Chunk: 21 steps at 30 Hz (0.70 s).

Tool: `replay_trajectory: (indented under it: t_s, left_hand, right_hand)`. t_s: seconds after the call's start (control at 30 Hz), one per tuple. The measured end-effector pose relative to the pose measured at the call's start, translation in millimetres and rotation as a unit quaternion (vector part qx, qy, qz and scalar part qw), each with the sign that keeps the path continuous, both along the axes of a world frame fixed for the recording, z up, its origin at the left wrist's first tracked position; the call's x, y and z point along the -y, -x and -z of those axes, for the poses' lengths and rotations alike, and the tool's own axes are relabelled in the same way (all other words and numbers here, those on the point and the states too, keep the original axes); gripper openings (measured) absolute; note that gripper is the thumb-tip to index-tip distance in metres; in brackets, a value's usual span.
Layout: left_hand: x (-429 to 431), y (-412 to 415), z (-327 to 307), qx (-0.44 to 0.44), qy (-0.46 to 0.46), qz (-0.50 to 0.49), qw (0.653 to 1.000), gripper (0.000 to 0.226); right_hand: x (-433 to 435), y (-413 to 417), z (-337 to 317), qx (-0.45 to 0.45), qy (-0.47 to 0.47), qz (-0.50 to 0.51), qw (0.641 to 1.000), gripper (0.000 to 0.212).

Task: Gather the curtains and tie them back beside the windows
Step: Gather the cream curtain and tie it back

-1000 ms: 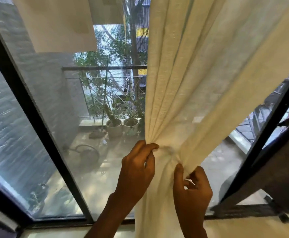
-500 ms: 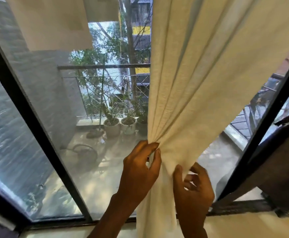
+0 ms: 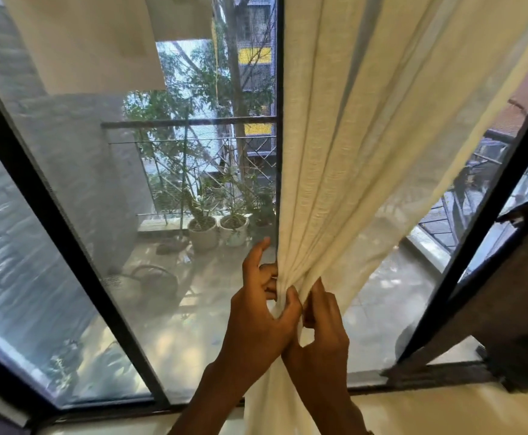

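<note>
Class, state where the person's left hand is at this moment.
In the head view, the left hand sits low, near the centre. It grips the gathered cream curtain at its left edge and touches the right hand beside it.

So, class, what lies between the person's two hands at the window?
The gathered folds of the cream curtain, bunched and pinched between the left hand and the right hand; the head view shows it.
</note>
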<state>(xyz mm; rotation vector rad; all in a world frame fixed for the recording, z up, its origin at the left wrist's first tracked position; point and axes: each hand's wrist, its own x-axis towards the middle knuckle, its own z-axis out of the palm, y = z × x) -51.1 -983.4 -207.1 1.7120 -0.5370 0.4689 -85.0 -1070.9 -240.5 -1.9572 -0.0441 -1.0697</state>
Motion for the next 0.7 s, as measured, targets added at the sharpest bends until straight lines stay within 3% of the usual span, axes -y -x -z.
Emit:
replay_trajectory:
  t_s: [0.17,0.3,0.4,0.5,0.6,0.7]
  left_hand:
    - [-8,-11,-8,-0.083,0.039,0.122,0.988,0.032]
    - [-4,-18,-13,-0.13,0.078,0.157,0.976,0.038]
    - [2,-30,-6,-0.12,0.09,0.078,0.986,0.039]
    - [-7,-41,-3,-0.168,0.101,0.083,0.977,0.026]
    - [-16,-42,-2,-0.246,0.093,0.159,0.952,0.021]
    - [-19,-45,-1,-0.3,0.071,0.245,0.919,0.021]
  right_hand:
    - [-2,0,4,0.009,0.031,-0.05,0.998,0.061]
    - [0,4,14,-0.008,0.03,-0.174,0.984,0.074]
    - [21,6,19,-0.01,0.019,-0.235,0.972,0.054]
    - [57,-2,10,-0.027,-0.17,-0.107,0.979,0.038]
    - [90,-21,-5,-0.082,-0.379,-0.107,0.916,0.03]
    - [94,-39,-18,-0.254,-0.355,-0.212,0.875,0.02]
